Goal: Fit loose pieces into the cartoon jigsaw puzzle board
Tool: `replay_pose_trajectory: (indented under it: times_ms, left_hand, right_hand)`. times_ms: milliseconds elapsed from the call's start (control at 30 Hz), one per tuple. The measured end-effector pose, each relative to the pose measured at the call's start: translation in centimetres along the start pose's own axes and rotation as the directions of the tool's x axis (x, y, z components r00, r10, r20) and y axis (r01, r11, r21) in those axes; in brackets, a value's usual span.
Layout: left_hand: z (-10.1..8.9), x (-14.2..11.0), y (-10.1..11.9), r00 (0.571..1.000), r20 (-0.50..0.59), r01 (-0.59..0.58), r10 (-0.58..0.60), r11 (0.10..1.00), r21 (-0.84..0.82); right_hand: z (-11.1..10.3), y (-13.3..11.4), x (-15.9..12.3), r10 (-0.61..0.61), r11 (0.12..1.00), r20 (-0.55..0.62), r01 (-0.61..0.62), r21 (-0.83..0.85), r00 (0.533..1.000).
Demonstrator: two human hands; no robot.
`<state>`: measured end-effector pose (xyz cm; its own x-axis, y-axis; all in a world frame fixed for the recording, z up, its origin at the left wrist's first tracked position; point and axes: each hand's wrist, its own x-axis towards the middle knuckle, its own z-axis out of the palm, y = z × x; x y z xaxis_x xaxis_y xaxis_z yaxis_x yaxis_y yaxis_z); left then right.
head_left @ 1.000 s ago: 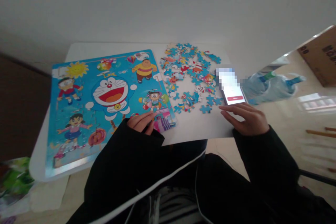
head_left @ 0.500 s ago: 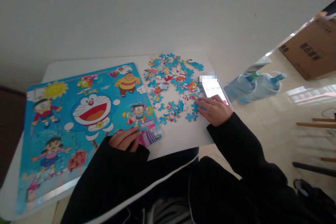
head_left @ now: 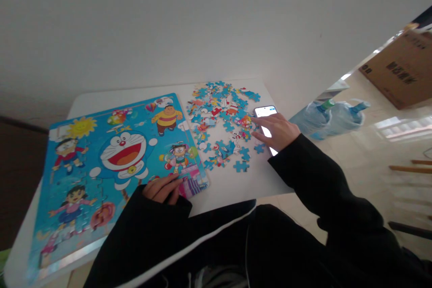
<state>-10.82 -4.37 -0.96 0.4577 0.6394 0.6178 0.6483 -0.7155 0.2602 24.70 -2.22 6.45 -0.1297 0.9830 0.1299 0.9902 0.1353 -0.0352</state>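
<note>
My left hand (head_left: 164, 188) lies on the lower right corner of a blue cartoon jigsaw puzzle board (head_left: 125, 104), fingers stretched out and holding nothing. My right hand (head_left: 279, 131) is over a smartphone (head_left: 266, 112) at the right side of the table, its fingers apart and reaching left across the lit screen. Part of the phone is hidden beneath that hand. Many loose jigsaw pieces (head_left: 241, 166) are spread between the board and the phone, mostly blue with bits of red, yellow and white.
The white table (head_left: 216, 193) stands against a pale wall (head_left: 202, 22). On the floor to the right are large plastic-wrapped water bottles (head_left: 347, 117) and a brown cardboard box (head_left: 401, 69). Wooden legs (head_left: 408, 169) show at the right edge.
The phone's screen has gone from timer digits to a mostly white page. My right hand has moved up over the phone. My left hand stays on the board; the view has shifted slightly.
</note>
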Motion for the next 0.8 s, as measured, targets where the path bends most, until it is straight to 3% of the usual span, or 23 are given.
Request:
replay_pose_trajectory:
  times_ms: [167,300,600,800]
  left_hand:
    - [0.0,-0.1,0.2,1.000,-0.005,0.030,-0.030,0.999,0.021]
    - [0.3,-0.2,0.3,0.998,-0.041,0.053,-0.052,0.998,0.028]
    - [1.1,-0.4,0.2,0.995,-0.100,0.015,-0.011,0.999,0.045]
    - [0.9,-0.3,0.5,0.994,-0.106,0.013,-0.009,0.999,0.039]
  right_hand:
    - [0.5,0.7,3.4,-0.057,0.997,0.129,0.063,-0.046,0.990]
    - [1.3,0.3,4.1,-0.121,0.989,0.192,0.135,-0.063,0.974]
    - [1.1,-0.9,3.8,-0.236,0.970,0.152,0.242,-0.022,0.960]
    - [0.1,-0.6,8.3,-0.352,0.935,0.216,0.350,0.048,0.911]
